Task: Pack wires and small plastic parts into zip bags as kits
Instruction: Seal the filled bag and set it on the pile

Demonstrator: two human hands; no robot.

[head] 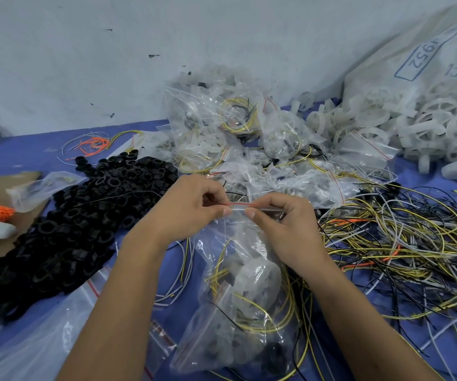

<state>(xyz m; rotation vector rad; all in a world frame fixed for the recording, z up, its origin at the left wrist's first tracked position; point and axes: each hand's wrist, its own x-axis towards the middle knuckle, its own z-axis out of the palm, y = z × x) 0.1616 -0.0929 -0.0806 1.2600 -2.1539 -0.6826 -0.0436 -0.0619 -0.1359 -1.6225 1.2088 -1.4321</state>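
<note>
Right now, in the head view, your left hand (191, 204) and your right hand (285, 224) each pinch the red-striped top edge of one clear zip bag (238, 292), thumb and curled fingers closed on the seal strip, the two hands just beside each other. That bag hangs down toward you and rests on the blue table (29, 149); inside it you can see yellow wire loops, a black wire, one pale plastic wheel and a dark part near the bottom.

Room around your hands is tight. Left of your left forearm lies a heap of black plastic rings (79, 221), too many to count, running to the frame's left edge. Behind your hands a pile of filled bags (235, 133) stacks against the white wall (84, 64); the number of bags cannot be told. On your right, a tangle of loose wires (403, 251) in yellow, grey, black and orange spreads to the right edge, touching the bag you hold. Far right, white plastic wheels (414, 125) spill from a large sack (419, 59).

Bare blue table shows mostly at far left, near a small bunch of orange wires (95, 145), and between your forearms.
</note>
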